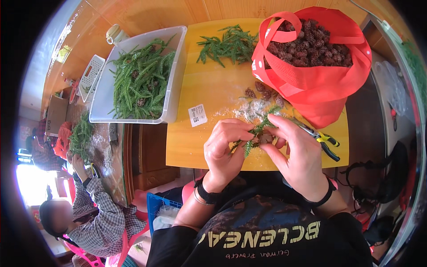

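Note:
Over the near part of the yellow table [189,142], both my hands hold a small green artificial pine sprig [247,150] with a brown pine cone [266,139] in it. My left hand [224,144] pinches the sprig's left side between thumb and fingers. On the other side, my right hand [296,151] grips the cone and the upper needles with its fingertips. Pliers [327,141] with yellow and black handles lie just right of my right hand. Beyond my fingers, several loose pine cones [267,92] sit by a scatter of white flakes [251,110].
A red fabric bag [307,82] full of pine cones stands at the far right. At the far left is a clear plastic bin [170,100] of green sprigs, with more sprigs [229,44] beside it. A white label [197,115] lies between. Another person [104,213] works at a table on the left.

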A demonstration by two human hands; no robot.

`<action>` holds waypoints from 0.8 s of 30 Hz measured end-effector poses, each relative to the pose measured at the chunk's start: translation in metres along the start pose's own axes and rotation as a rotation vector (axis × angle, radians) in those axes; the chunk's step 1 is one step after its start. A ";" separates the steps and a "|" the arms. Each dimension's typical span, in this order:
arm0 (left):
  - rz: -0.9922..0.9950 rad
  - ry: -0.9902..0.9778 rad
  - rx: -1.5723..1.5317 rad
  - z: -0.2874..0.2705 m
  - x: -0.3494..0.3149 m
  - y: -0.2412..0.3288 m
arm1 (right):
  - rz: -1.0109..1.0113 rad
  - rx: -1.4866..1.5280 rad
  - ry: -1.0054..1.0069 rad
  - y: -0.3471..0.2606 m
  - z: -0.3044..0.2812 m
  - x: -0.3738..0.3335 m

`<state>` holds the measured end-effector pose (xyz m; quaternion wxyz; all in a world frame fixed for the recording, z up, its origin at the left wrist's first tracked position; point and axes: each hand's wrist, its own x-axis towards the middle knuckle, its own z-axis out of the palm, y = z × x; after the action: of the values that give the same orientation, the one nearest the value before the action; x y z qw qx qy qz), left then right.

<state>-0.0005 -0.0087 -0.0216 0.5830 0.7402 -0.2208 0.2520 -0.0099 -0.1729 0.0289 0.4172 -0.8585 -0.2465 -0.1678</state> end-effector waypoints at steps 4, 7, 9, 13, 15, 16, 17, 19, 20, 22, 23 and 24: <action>0.026 0.094 0.070 0.005 0.005 0.009 | -0.033 -0.054 0.008 0.001 0.002 0.006; 0.022 0.137 0.064 0.007 0.005 0.009 | -0.068 -0.030 0.047 0.003 0.007 0.009; 0.005 0.160 0.036 0.008 0.004 0.008 | -0.061 -0.024 0.058 0.002 0.009 0.009; 0.010 0.199 0.074 0.011 0.003 0.010 | -0.037 -0.014 0.066 -0.001 0.010 0.010; -0.003 0.205 0.077 0.011 0.001 0.009 | -0.066 -0.052 0.058 -0.001 0.011 0.014; -0.022 0.172 0.066 0.011 -0.001 0.007 | -0.096 -0.091 0.052 -0.001 0.012 0.016; -0.038 0.138 0.054 0.011 -0.003 0.007 | -0.098 -0.091 0.054 -0.001 0.011 0.015; -0.037 0.135 0.012 0.013 -0.002 0.007 | -0.068 -0.102 0.029 -0.001 0.010 0.015; -0.038 0.131 -0.032 0.014 -0.001 0.007 | -0.068 -0.103 0.030 0.000 0.011 0.016; -0.042 0.110 -0.048 0.014 -0.001 0.005 | -0.134 -0.089 0.092 0.003 0.012 0.017; -0.049 0.090 -0.065 0.014 -0.001 0.004 | -0.134 -0.090 0.093 0.002 0.011 0.017; -0.048 0.089 -0.066 0.014 0.000 0.003 | -0.110 -0.072 0.089 0.001 0.010 0.017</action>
<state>-0.0012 -0.0231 -0.0220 0.6224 0.7136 -0.1848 0.2632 0.0051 -0.1609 0.0306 0.3865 -0.8499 -0.2683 -0.2373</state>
